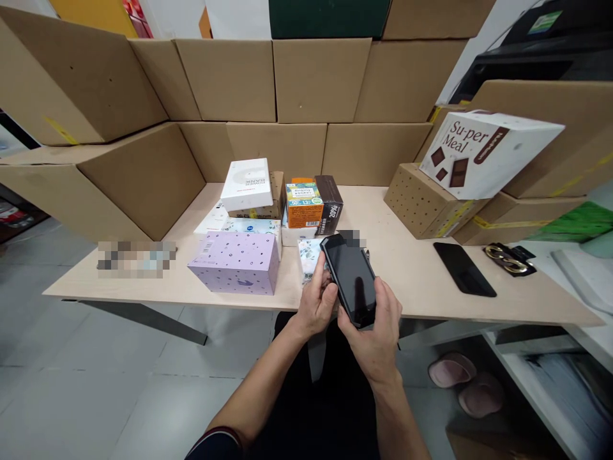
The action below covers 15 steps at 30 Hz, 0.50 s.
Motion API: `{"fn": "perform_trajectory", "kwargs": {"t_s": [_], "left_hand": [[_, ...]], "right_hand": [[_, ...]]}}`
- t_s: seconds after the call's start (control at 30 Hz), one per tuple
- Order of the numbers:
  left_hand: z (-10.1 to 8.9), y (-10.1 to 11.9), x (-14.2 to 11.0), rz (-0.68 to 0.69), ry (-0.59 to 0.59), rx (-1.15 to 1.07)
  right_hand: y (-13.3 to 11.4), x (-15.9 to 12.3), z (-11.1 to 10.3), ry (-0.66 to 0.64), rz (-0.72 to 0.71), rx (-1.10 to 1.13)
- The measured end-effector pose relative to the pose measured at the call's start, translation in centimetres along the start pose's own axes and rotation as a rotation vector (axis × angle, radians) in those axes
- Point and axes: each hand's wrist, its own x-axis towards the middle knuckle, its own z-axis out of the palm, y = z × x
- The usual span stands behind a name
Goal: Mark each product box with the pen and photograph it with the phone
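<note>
A black smartphone-like device [353,281] with a dark screen is held tilted above the table's front edge. My left hand [317,300] grips its left side, the thumb near the lower edge. Fingers of my right hand [376,326] wrap round its lower right corner. Just behind the device lies a small white floral box [309,255], partly covered by it and by my left hand. Left of my hands sits a lilac patterned box [234,262]. Behind stand an orange and blue box [305,204], a dark brown box [330,204] and a white power bank box [248,184] on top of others.
Cardboard boxes [225,80] wall the back and left of the wooden table [167,287]. On the right, a white Su-per Meal box [483,153] leans on a dotted brown box [421,201]. A black phone [464,269] lies near sunglasses [508,259]. Pink slippers [481,394] are on the floor.
</note>
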Motion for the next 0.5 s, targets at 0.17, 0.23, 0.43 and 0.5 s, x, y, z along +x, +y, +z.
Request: {"fn": "perform_trajectory", "kwargs": {"t_s": [0.17, 0.23, 0.43, 0.5], "left_hand": [[-0.04, 0.17, 0.04, -0.036, 0.026, -0.060], [-0.08, 0.36, 0.10, -0.095, 0.036, -0.092], [-0.10, 0.49, 0.33, -0.110, 0.007, -0.164], [-0.07, 0.42, 0.36, -0.093, -0.005, -0.176]], "right_hand": [[-0.12, 0.06, -0.11, -0.014, -0.004, 0.014], [-0.23, 0.06, -0.11, -0.026, -0.013, 0.023], [-0.08, 0.11, -0.01, -0.009, -0.016, 0.010], [0.12, 0.16, -0.08, -0.011, -0.024, 0.008]]}}
